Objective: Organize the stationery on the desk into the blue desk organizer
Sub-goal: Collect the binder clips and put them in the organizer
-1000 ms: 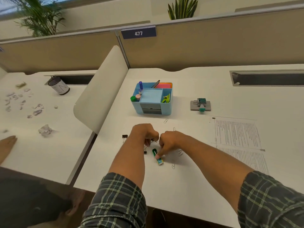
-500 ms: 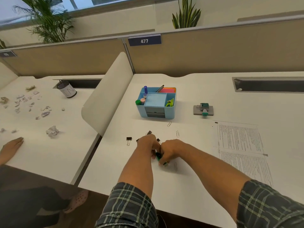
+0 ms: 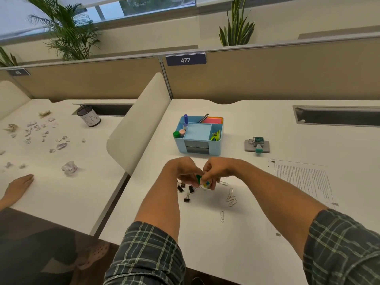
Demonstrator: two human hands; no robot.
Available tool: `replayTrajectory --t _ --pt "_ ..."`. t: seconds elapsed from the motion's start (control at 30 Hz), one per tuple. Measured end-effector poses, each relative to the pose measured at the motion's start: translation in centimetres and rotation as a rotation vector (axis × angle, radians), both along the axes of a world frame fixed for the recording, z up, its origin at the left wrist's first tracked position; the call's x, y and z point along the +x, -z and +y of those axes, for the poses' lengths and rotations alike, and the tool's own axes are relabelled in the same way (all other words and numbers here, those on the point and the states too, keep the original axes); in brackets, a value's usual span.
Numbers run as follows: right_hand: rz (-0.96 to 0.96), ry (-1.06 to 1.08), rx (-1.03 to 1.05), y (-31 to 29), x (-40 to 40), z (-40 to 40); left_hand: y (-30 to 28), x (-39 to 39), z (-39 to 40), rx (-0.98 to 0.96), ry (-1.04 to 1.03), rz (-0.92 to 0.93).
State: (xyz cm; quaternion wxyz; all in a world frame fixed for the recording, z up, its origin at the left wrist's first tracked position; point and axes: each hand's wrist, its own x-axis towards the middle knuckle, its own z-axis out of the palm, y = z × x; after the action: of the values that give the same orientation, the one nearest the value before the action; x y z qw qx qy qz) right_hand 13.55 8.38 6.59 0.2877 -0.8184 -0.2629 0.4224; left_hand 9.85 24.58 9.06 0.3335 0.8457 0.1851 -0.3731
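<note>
The blue desk organizer (image 3: 199, 140) stands on the white desk, holding pens, coloured notes and clips. In front of it my left hand (image 3: 185, 171) and my right hand (image 3: 216, 171) meet above the desk, both pinching a small green-capped glue stick (image 3: 202, 181). Several black binder clips (image 3: 186, 191) lie below my left hand. Several silver paper clips (image 3: 231, 199) are scattered to the right of them.
A grey hole punch (image 3: 257, 145) sits right of the organizer, with printed sheets (image 3: 304, 179) beyond my right arm. A white divider (image 3: 135, 130) separates the neighbouring desk, where crumpled paper scraps (image 3: 41, 132), a cup (image 3: 89, 116) and another person's hand (image 3: 18, 187) lie.
Both hands have lifted off the desk with the green-capped item between them. The binder clips and paper clips under them are now uncovered. The camera tilted up.
</note>
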Motion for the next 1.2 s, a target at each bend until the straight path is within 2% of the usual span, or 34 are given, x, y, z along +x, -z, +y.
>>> replayTrajectory --t 0.13,0.23,0.33,0.43,0.5,0.63,0.73,1.03,1.2 --pt "-0.034 0.103 0.113 -1.8 1.8 0.1 -1.2 1.4 1.0 -0.1 -0.138 -0.205" --pt "-0.159 0.155 0.149 -2.6 3.0 0.5 -1.8 2.7 1.2 -0.127 -0.206 -0.333" --pt "-0.259 0.223 0.187 -3.0 4.1 0.8 -1.7 4.3 1.3 -0.033 -0.18 -0.532" --pt "-0.45 0.267 0.148 -3.2 5.2 1.3 -1.4 5.6 1.4 0.018 -0.198 -0.687" --pt "-0.489 0.339 0.176 -2.9 6.1 1.7 -1.3 6.4 1.4 0.012 -0.213 -0.718" --pt "-0.567 0.501 0.2 -1.9 7.5 2.6 -0.8 7.9 1.4 0.169 -0.194 -0.794" --pt "-0.624 0.556 0.176 -1.3 8.2 3.4 -0.1 8.5 1.3 0.231 -0.259 -0.839" --pt "-0.87 0.445 0.026 -1.0 9.4 4.9 1.7 9.8 1.0 0.365 -0.217 -0.933" --pt "-0.869 0.422 -0.024 -0.3 9.5 5.0 2.4 9.9 1.1 0.423 -0.148 -0.919"
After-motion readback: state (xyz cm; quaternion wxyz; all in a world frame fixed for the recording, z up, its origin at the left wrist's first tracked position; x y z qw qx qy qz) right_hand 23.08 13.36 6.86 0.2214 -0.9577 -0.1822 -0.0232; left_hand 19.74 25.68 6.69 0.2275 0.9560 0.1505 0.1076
